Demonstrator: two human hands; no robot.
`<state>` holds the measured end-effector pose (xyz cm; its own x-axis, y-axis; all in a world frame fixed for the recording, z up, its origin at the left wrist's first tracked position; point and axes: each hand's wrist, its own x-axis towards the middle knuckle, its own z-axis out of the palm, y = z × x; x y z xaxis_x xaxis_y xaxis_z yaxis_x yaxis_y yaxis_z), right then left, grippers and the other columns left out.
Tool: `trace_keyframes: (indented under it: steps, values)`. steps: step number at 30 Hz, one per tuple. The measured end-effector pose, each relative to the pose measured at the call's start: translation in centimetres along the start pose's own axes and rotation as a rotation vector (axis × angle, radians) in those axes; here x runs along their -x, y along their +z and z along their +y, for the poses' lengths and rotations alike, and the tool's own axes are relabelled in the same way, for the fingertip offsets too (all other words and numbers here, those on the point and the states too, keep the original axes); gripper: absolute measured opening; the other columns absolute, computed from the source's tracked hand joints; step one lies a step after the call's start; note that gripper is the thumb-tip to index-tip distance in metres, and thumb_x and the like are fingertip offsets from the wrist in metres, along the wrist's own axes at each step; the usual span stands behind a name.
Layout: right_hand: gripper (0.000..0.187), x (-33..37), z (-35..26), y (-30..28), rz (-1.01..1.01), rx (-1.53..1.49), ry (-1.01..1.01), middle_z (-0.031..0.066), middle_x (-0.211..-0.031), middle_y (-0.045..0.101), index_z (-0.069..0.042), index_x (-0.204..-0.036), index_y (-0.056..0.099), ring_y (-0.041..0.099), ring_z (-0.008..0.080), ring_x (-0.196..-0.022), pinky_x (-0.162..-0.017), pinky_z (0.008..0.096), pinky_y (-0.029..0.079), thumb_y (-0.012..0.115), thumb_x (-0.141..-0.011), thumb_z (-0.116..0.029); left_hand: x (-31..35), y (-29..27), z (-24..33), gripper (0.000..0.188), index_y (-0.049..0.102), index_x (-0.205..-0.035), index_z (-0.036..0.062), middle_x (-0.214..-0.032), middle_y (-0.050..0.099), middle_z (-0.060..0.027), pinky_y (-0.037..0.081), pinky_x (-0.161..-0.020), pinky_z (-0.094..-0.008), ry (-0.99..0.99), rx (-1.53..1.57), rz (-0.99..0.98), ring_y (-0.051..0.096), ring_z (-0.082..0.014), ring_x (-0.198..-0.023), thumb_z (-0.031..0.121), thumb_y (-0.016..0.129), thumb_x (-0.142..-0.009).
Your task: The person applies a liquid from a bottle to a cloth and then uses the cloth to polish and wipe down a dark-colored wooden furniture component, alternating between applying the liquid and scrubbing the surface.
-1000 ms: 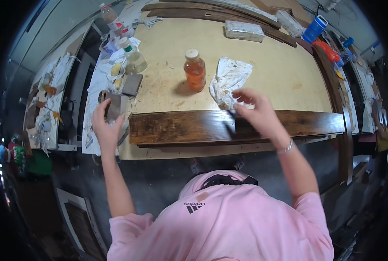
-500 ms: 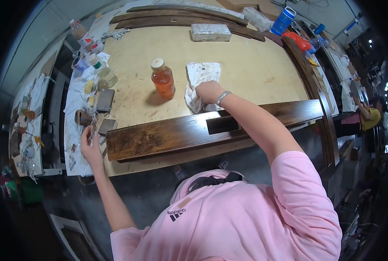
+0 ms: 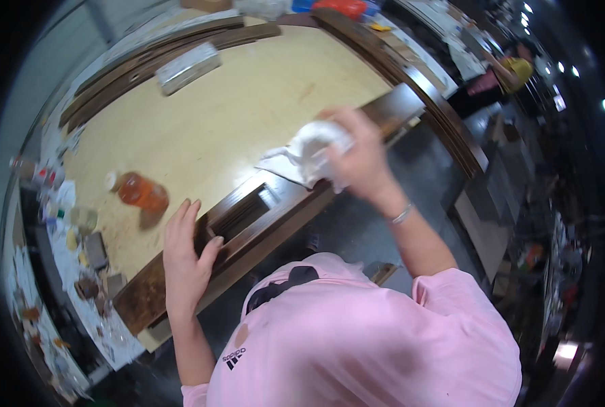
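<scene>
I see the left hand (image 3: 185,264) spread on the glossy dark board (image 3: 137,296) along the pale tabletop's (image 3: 241,119) near edge. The right hand (image 3: 370,163) clutches a blurred white cloth (image 3: 316,146), seemingly against the board. Left stands an amber bottle (image 3: 143,192); beyond, a whitish block (image 3: 189,69); far right, a person (image 3: 496,81) on the dim shop floor (image 3: 418,159).

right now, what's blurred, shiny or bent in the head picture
Head view: the right hand and white cloth look smeared, probably by motion; head view: pale glare streaks the dark plank; head view: the amber bottle throws a soft shadow; head view: the tabletop edges bow under the fisheye.
</scene>
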<state>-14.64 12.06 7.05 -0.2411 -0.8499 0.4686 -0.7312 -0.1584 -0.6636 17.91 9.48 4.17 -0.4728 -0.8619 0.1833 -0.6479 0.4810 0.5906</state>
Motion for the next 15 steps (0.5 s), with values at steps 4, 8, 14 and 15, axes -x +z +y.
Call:
trace_keyframes:
  steps: [4, 8, 14, 15]
  values:
    - [0.033, 4.6, 2.8, 3.9, -0.129, 0.254, -0.227, 0.0205, -0.127, 0.059, -0.006, -0.103, 0.066, 0.054, 0.0401, -0.122, -0.104, 0.0516, 0.042, 0.075, -0.075, -0.021, -3.2, 4.6, 0.7, 0.067, 0.047, -0.145, 0.0081, -0.125, 0.059, -0.0168, 0.041, -0.100, -0.0449, 0.143, -0.247, -0.174, 0.055, -0.0343, -0.114, 0.026, 0.071, -0.086]
    - [0.021, 3.4, 10.1, 0.7, 0.113, 0.445, -0.116, 0.0178, -0.118, 0.062, -0.003, -0.100, 0.064, 0.056, 0.0361, -0.114, -0.101, 0.0510, 0.041, 0.062, -0.080, -0.010, -3.2, 4.4, 1.1, 0.061, 0.047, -0.145, 0.0060, -0.124, 0.059, -0.0183, 0.042, -0.099, -0.0452, 0.093, -0.244, -0.224, 0.055, -0.0376, -0.113, 0.026, 0.065, -0.090]
    - [0.027, -2.6, 16.2, -10.6, 0.312, 0.420, 0.579, 0.0177, -0.117, 0.067, -0.009, -0.111, 0.065, 0.065, 0.0359, -0.108, -0.090, 0.0440, 0.053, 0.069, -0.086, -0.016, -3.6, 4.6, 1.0, 0.063, 0.048, -0.145, 0.0073, -0.122, 0.058, -0.0177, 0.041, -0.100, -0.0456, 0.093, -0.238, -0.222, 0.055, -0.0367, -0.113, 0.023, 0.068, -0.087]
    - [0.029, -2.6, 13.9, -9.9, 0.326, 0.244, 0.526, 0.0174, -0.120, 0.066, -0.009, -0.113, 0.064, 0.065, 0.0353, -0.107, -0.090, 0.0431, 0.054, 0.070, -0.086, -0.016, -3.6, 4.7, 1.2, 0.063, 0.048, -0.145, 0.0073, -0.122, 0.058, -0.0177, 0.041, -0.100, -0.0456, 0.098, -0.244, -0.222, 0.055, -0.0367, -0.113, 0.023, 0.068, -0.087]
